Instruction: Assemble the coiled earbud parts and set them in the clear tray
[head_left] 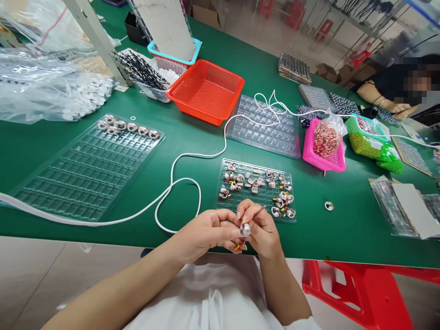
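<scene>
Near the table's front edge my left hand [215, 229] pinches a small silver rounded shell part [245, 230]. A yellow tab [237, 247] shows below the part, by my fingertips. My right hand [264, 231] is closed at the part's other side and grips a thin brown pointed tool [258, 212]; its kind is too small to tell. Right behind my hands lies a clear compartment tray [240, 204] with several similar silver parts, some with red and yellow bits. Further right, one loose silver part [329, 206] lies on the green table.
A larger clear tray [79, 174] at left has silver parts along its far end. A white cable [185, 155] loops across the table. Behind stand a red basket [206, 91] and a pink basket [323, 160]. A co-worker [395, 87] sits at far right; a red stool [374, 293] stands below.
</scene>
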Demonstrator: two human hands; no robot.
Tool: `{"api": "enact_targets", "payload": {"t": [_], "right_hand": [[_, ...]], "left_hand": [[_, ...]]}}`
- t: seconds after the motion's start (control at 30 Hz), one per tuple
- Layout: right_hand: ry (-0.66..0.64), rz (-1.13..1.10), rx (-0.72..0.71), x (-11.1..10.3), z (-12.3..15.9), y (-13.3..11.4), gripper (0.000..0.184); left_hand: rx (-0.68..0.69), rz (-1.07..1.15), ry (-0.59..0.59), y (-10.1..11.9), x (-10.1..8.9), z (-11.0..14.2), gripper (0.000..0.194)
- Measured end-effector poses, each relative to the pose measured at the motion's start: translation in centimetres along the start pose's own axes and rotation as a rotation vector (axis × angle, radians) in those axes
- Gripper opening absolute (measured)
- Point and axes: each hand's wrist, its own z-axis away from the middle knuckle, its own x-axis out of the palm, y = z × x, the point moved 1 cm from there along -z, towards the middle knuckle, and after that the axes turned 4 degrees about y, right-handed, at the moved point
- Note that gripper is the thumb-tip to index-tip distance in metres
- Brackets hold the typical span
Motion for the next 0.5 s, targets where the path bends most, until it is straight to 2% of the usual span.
{"api": "enact_targets", "payload": {"t": [0.1,0.23,0.3,0.43,0.5], "right_hand": [[-0.038,0.017,-0.006,0.1,-0.2,-0.2,0.019],[-0.071,0.155,0.001,0.3,-0.6,-1.4,0.01],[-0.019,0.281,-0.021,0.3,-0.5,-2.1,0.008],[0.159,0.493,-0.088,0.2,0.6,-2.6,0.007],[0.171,0.531,-0.109,0.4,1.2,-2.5,0.009]], "left_hand": [[0.002,-0.003,-0.01,0.1,-0.1,0.0,0.027],[0.007,-0.016,0.029,0.0,-0.3,0.0,0.027],[0.04,-0.01,0.066,-0.2,-0.6,0.0,0.027],[0.192,-0.017,0.179,-0.5,-1.3,0.0,0.028],[0.26,-0.038,0.24,-0.5,-1.4,0.0,0.026]]}}
